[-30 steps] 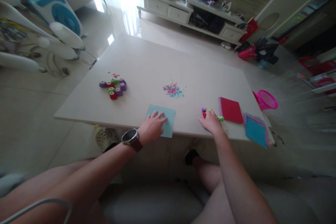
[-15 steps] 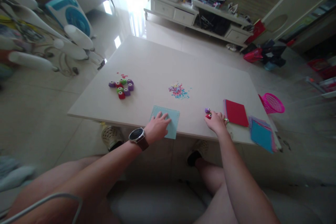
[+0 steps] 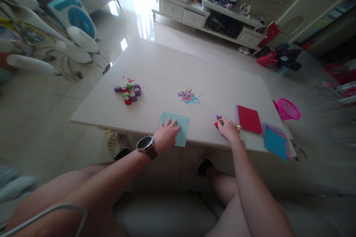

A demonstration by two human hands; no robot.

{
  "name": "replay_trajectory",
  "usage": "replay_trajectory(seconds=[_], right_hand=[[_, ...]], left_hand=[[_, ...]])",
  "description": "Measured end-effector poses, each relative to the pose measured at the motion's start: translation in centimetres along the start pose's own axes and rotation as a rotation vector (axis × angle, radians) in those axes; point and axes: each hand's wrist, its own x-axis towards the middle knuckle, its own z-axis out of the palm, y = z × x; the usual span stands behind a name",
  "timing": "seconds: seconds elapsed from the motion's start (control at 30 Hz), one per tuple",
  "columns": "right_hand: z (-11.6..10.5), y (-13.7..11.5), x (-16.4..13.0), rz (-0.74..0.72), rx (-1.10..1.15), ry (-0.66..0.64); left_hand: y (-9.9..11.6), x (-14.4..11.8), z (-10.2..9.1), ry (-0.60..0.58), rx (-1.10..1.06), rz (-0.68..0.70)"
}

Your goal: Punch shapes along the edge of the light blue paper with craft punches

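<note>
My left hand (image 3: 168, 132), fingers spread, lies flat on a light blue sheet of paper (image 3: 182, 139) at the table's near edge. Tiny marks or holes run along the sheet's borders. Further right, the fingers of my right hand (image 3: 228, 129) are bent round a small red paper punch (image 3: 217, 124), partly hidden by them. A bit of green shows at the fingertips. Just beyond stands a purple punch (image 3: 219, 116), and a green one (image 3: 238, 127) shows on the hand's right side.
Several red, green and purple punches (image 3: 127, 100) cluster at the table's left, beside red paper bits (image 3: 130, 80). Coloured confetti (image 3: 189, 96) lies mid-table. A red paper stack (image 3: 249, 119) and blue and pink sheets (image 3: 275, 143) lie at the right, near a pink basket (image 3: 289, 109).
The red punch has turned at my right fingertips, and its white button no longer shows. My left hand has stayed on the blue sheet.
</note>
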Motion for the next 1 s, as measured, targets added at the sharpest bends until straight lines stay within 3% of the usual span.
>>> replay_trajectory(seconds=[0.37,0.53,0.67,0.87,1.0], right_hand=[[-0.1,-0.7,-0.4,0.006,-0.007,0.031],[-1.3,-1.3,-1.3,-0.046,-0.033,0.143],[-1.8,-2.5,-2.3,-0.205,0.042,0.210],[-0.2,-5.3,-4.2,-0.562,0.160,0.069],[0.5,-6.2,-5.4,-0.653,0.133,-0.017]], left_hand=[[0.0,0.1,0.2,0.013,0.006,0.004],[0.1,0.0,0.1,0.011,0.012,-0.002],[0.6,-0.1,-0.1,-0.030,0.009,-0.013],[0.9,-0.2,0.1,-0.044,0.046,-0.005],[0.8,0.0,0.3,-0.017,0.030,0.012]])
